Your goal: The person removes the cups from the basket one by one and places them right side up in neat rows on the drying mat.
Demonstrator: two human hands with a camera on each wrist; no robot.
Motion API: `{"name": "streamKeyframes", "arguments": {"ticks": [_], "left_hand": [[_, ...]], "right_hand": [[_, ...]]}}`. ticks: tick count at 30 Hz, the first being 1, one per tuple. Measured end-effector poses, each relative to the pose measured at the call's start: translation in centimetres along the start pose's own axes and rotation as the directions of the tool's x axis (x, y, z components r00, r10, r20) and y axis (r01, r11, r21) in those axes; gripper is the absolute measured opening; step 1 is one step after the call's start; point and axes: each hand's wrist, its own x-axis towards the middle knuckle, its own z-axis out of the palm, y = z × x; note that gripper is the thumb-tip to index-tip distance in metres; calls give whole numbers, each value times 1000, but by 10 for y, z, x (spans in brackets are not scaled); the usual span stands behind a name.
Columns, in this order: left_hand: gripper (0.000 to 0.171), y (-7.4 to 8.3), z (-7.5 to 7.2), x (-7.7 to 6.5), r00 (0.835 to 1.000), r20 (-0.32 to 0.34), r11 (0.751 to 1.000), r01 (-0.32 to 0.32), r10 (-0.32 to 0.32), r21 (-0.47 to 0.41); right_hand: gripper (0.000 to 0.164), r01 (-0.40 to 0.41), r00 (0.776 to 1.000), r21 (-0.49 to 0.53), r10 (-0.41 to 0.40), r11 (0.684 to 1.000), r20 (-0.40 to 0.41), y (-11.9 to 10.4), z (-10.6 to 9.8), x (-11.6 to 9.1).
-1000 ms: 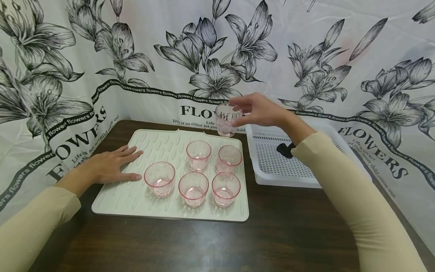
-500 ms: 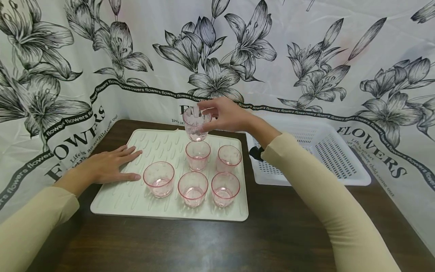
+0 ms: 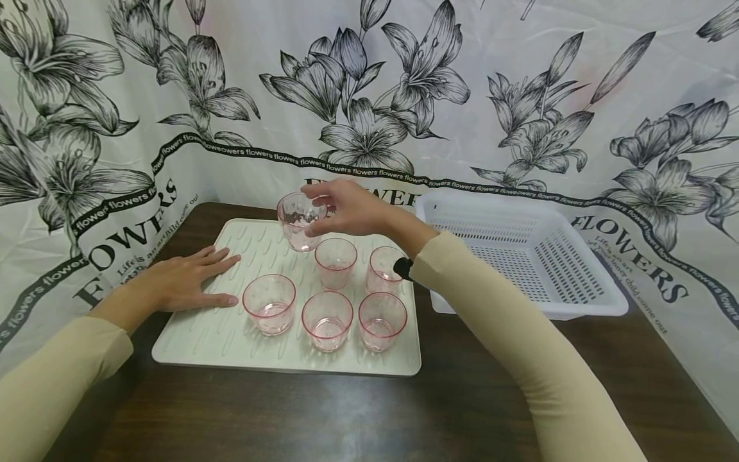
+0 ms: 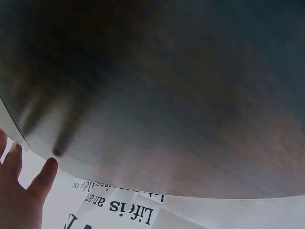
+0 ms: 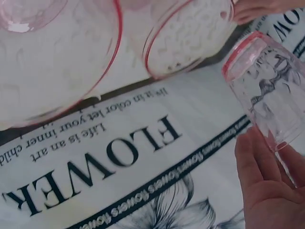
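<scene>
My right hand (image 3: 352,208) holds a clear, pink-tinted drinking glass (image 3: 299,221) between fingers and thumb, over the back of a cream draining mat (image 3: 213,343). In the right wrist view the held glass (image 5: 271,90) shows a patterned side, with the fingers at its lower end. Several similar glasses with red-pink rims stand on the mat; the back middle one (image 3: 336,263) is just in front of the held glass. My left hand (image 3: 179,279) rests flat on the mat's left edge, fingers spread, to the left of the front left glass (image 3: 269,305).
A white perforated plastic basket (image 3: 600,292) stands to the right of the mat, partly behind the right sleeve. The dark wooden table (image 3: 277,417) runs along the front. Behind it hangs a white curtain (image 3: 231,83) printed with flowers and lettering.
The right hand has carried the glass leftward from beyond the mat's back right corner, then lower over the back of the mat. The left hand and the standing glasses stay put.
</scene>
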Motion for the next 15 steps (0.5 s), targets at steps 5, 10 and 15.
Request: {"name": "streamKeyframes", "arguments": {"ticks": [5, 10, 15], "left_hand": [[95, -1, 0, 1, 1000, 1, 1000, -6, 6, -5], [95, -1, 0, 1, 1000, 3, 1000, -3, 3, -4], [96, -2, 1, 0, 1000, 3, 1000, 0, 0, -7]], "right_hand": [[76, -3, 999, -43, 5, 999, 53, -2, 14, 10], [74, 17, 997, -80, -11, 997, 79, 0, 26, 19], [73, 4, 994, -117, 10, 993, 113, 1, 37, 27]]}}
